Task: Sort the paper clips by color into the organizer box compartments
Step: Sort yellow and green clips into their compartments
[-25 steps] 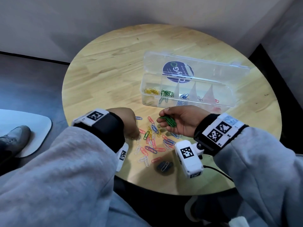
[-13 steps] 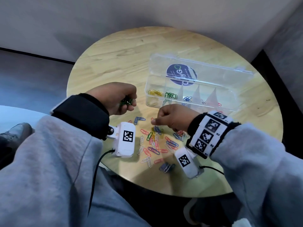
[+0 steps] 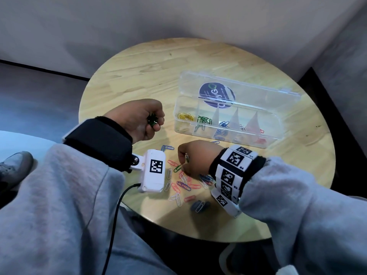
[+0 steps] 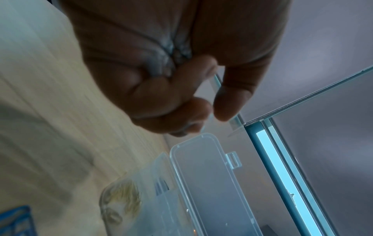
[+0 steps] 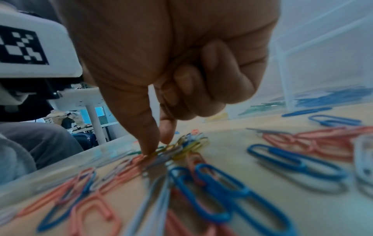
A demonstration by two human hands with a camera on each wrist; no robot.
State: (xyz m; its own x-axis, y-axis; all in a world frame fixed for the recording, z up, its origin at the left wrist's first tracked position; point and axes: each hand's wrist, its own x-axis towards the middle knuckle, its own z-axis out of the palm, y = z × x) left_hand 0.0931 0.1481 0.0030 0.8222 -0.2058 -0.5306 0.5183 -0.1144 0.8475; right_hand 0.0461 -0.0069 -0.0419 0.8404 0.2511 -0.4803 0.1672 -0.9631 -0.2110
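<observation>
My left hand (image 3: 155,122) hovers above the table left of the box, palm up, and its curled fingers hold a small bunch of green clips (image 3: 152,122). In the left wrist view the fingers (image 4: 181,99) are curled and the clips are hidden. My right hand (image 3: 181,165) reaches down into the loose pile of paper clips (image 3: 184,185). Its thumb and forefinger pinch the end of a green clip (image 3: 177,168) that lies on the table. In the right wrist view those fingertips (image 5: 149,148) press on tangled clips. The clear organizer box (image 3: 178,126) stands open with yellow, green (image 3: 203,120), blue, white and red clips in separate compartments.
The round wooden table (image 3: 139,76) stands in a corner between grey walls. The box lid (image 3: 258,92) stands raised behind the compartments. The white left wrist camera (image 3: 153,173) hangs just left of the pile. Blue and pink clips (image 5: 222,188) lie near my right wrist.
The bunch of green clips went from my right hand to my left, which rose off the pile. My right hand turned palm down and took hold of a green clip.
</observation>
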